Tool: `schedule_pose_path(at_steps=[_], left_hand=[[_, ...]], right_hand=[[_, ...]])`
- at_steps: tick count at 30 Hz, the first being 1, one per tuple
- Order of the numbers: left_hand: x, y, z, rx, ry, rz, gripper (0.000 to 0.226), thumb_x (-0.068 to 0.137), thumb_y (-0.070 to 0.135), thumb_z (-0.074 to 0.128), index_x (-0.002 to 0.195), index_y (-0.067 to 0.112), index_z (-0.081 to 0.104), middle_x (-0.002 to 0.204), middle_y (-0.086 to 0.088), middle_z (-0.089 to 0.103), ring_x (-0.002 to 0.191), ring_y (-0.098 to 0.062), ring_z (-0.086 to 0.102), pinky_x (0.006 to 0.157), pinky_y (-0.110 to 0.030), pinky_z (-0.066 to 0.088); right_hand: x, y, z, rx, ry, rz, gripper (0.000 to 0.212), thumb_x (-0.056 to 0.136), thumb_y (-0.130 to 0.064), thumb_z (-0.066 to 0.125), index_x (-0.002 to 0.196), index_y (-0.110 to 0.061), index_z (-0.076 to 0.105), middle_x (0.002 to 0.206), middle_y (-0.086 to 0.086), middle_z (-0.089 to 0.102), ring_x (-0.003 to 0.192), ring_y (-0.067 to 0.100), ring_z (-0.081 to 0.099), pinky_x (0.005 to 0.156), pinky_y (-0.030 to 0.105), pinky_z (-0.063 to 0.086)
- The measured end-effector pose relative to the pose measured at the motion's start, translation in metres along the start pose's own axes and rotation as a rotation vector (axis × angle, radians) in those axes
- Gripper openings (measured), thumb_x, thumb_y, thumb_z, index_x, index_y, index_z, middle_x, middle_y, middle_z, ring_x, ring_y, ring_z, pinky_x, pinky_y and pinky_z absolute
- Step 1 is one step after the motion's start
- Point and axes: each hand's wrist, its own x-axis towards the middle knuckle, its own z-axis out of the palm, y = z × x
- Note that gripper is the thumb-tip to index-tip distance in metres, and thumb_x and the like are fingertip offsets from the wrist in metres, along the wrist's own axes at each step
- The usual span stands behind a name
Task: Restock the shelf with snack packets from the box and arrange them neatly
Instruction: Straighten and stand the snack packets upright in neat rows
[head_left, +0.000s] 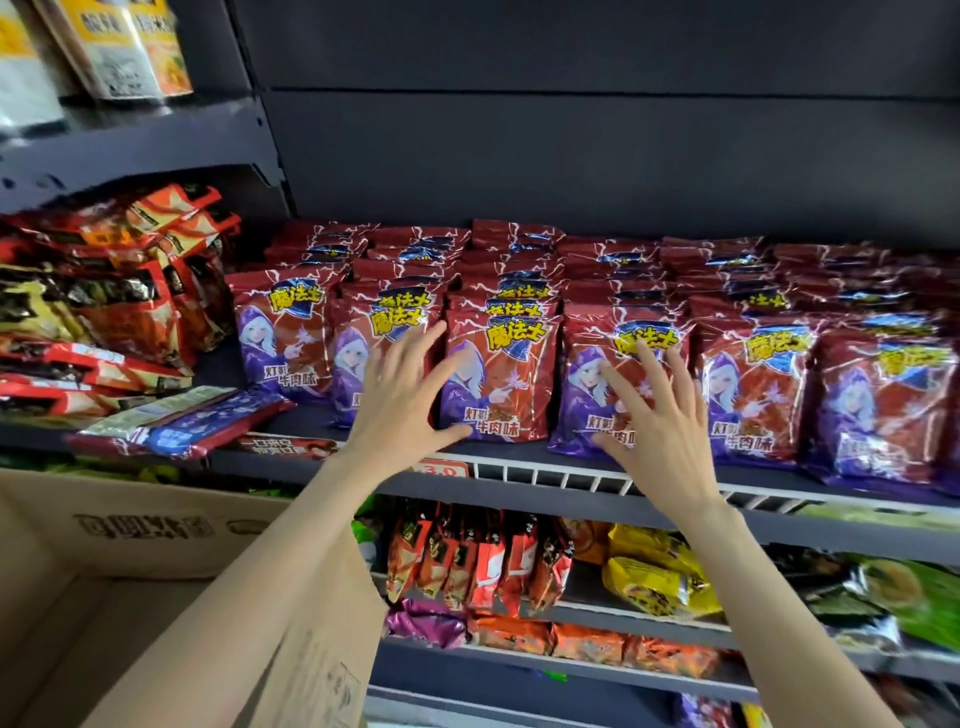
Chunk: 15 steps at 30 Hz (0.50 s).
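Left hand: the left hand (402, 397) is spread flat, fingers (415, 343) open and gripping nothing, palm against the gap between the second and third front packets.
Right hand: the right hand (657, 415) is also splayed wide, holding nothing, its fingers (652, 364) lying on the face of the fourth front packet (589, 379).
Packets: red and purple snack packets stand upright in rows across the shelf (519, 457), long axis vertical, faces toward the camera.
Third front packet: the third front packet (501, 384) stands between the two hands, just right of the left fingertips and just left of the right thumb.
Key relation: that packet lies about equally near either hand; I judge the next nudge squares it against its neighbours.
Box: the cardboard box (130, 545) sits below and left of the left forearm; its contents are hidden.
Stage: restocking looks nearly finished, tidying under way.
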Motion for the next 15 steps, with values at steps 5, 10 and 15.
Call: schedule_pose_path(at_steps=[5, 10, 15], left_hand=[[0.014, 0.005, 0.009, 0.041, -0.181, -0.061, 0.113, 0.06, 0.068, 0.071, 0.148, 0.039, 0.006, 0.158, 0.001, -0.007, 0.145, -0.025, -0.006, 0.106, -0.067, 0.01], [0.015, -0.001, 0.011, 0.133, -0.199, 0.005, 0.115, 0.061, 0.07, 0.068, 0.146, 0.041, -0.005, 0.157, 0.007, -0.01, 0.145, -0.026, -0.005, 0.105, -0.07, 0.015], [0.014, -0.001, 0.007, 0.154, -0.236, 0.019, 0.111, 0.067, 0.067, 0.065, 0.145, 0.042, -0.01, 0.156, 0.007, -0.017, 0.145, -0.025, -0.009, 0.108, -0.064, 0.011]], right_hand=[[0.005, 0.011, -0.003, -0.024, -0.147, -0.064, 0.087, 0.071, -0.032, 0.081, 0.144, -0.034, 0.035, 0.155, 0.004, 0.025, 0.143, 0.037, 0.016, 0.109, 0.056, 0.028], [0.004, 0.013, -0.004, -0.014, -0.138, -0.086, 0.089, 0.064, -0.024, 0.086, 0.141, -0.029, 0.041, 0.154, 0.007, 0.028, 0.142, 0.039, 0.019, 0.105, 0.059, 0.03], [0.009, 0.011, -0.006, -0.061, -0.143, -0.12, 0.09, 0.062, -0.022, 0.088, 0.138, -0.028, 0.041, 0.153, 0.008, 0.029, 0.141, 0.037, 0.021, 0.104, 0.06, 0.031]])
